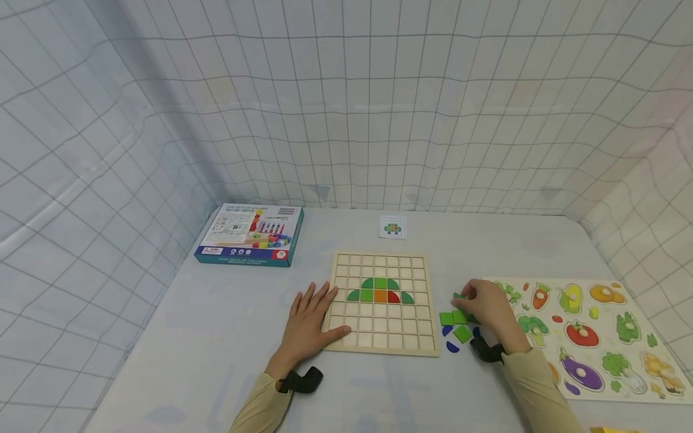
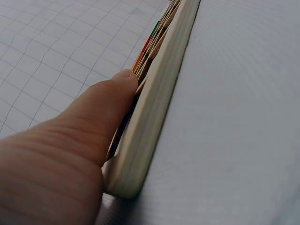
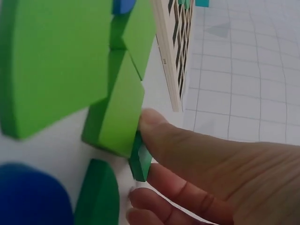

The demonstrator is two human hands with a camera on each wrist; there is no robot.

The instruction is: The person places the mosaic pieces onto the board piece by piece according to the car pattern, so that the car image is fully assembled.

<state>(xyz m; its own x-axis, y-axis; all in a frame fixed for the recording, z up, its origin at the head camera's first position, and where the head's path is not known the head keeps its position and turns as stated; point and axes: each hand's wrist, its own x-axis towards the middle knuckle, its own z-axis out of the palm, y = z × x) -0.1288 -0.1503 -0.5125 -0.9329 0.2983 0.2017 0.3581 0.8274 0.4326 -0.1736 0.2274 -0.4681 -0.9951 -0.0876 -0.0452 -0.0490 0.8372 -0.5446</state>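
Note:
A wooden grid board (image 1: 346, 344) lies in the middle of the table, with a green, orange and red dome of tiles (image 1: 381, 291) set in its cells. My left hand (image 1: 316, 310) rests flat on the board's left edge, fingers straight; the left wrist view shows its thumb (image 2: 108, 103) against the board's rim (image 2: 159, 93). My right hand (image 1: 470, 297) is just right of the board among loose green tiles (image 1: 453, 317). In the right wrist view its thumb and fingers pinch a small dark green tile (image 3: 140, 157) beside light green pieces (image 3: 117, 112).
Blue curved tiles (image 1: 452, 346) lie by the green ones. A small pattern card (image 1: 393, 227) sits behind the board, a toy box (image 1: 251, 233) at back left, and a vegetable peg puzzle (image 1: 590, 334) at the right. Gridded cloth walls enclose the table.

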